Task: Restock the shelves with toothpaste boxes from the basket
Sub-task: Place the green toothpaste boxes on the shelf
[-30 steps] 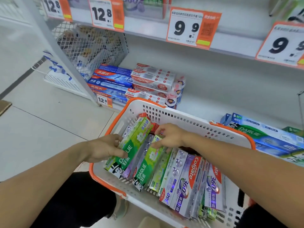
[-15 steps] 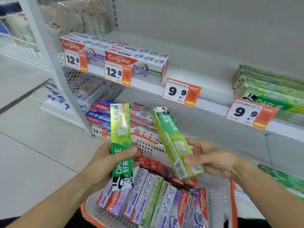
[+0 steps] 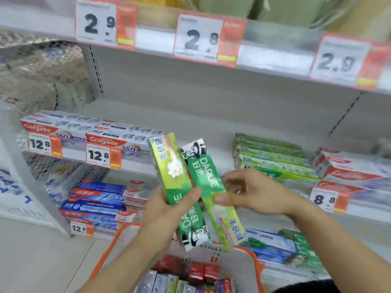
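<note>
Both green boxes have come together since a moment ago: the left hand grips 1, the right hand pinches the other, above the basket. Square them flush, then slide onto the green stack.

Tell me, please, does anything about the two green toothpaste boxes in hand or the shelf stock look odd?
The two green Darlie boxes are held opposite ways round: the left hand grips one logo end down, the right hand pinches the other logo end up. Both are tilted and side by side. The shelved Darlie stack looks tidy; nothing looks damaged.
</note>
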`<state>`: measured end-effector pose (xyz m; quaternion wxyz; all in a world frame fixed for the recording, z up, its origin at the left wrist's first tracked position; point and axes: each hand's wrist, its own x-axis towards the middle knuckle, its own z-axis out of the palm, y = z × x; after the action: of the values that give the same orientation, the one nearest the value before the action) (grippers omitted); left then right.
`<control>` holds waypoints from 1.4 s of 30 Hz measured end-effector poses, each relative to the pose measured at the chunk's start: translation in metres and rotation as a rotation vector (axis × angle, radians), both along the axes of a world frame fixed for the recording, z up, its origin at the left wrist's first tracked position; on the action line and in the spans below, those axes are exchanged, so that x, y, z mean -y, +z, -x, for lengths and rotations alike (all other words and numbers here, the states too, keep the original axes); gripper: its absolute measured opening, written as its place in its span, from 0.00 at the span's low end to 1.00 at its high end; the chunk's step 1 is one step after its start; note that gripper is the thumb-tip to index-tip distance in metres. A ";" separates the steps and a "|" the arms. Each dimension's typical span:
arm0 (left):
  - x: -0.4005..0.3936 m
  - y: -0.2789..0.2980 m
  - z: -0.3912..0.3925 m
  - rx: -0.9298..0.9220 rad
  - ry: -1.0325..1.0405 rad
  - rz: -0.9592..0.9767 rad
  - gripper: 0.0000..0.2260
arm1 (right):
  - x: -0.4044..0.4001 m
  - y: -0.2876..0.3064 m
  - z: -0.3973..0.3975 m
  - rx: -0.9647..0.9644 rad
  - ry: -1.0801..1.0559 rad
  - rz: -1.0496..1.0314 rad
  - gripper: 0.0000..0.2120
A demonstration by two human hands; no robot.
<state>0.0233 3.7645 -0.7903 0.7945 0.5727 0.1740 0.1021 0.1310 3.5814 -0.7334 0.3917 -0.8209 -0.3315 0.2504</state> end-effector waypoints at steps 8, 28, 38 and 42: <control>0.026 0.027 -0.063 -0.106 -0.046 -0.007 0.19 | 0.036 0.081 -0.133 0.680 -0.301 0.240 0.25; 0.031 0.025 -0.086 -0.087 -0.106 -0.289 0.10 | 0.061 0.039 -0.212 0.568 -0.293 0.505 0.18; 0.021 0.024 -0.085 0.088 -0.288 -0.492 0.20 | 0.004 -0.005 -0.058 -0.256 -0.402 -0.439 0.43; 0.020 0.030 -0.088 0.010 -0.242 -0.331 0.11 | 0.009 -0.019 -0.056 -0.281 -0.382 -0.544 0.33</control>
<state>0.1109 3.7446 -0.7600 0.6968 0.7118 0.0805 0.0359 0.1868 3.5723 -0.7519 0.6775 -0.6912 -0.1697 0.1856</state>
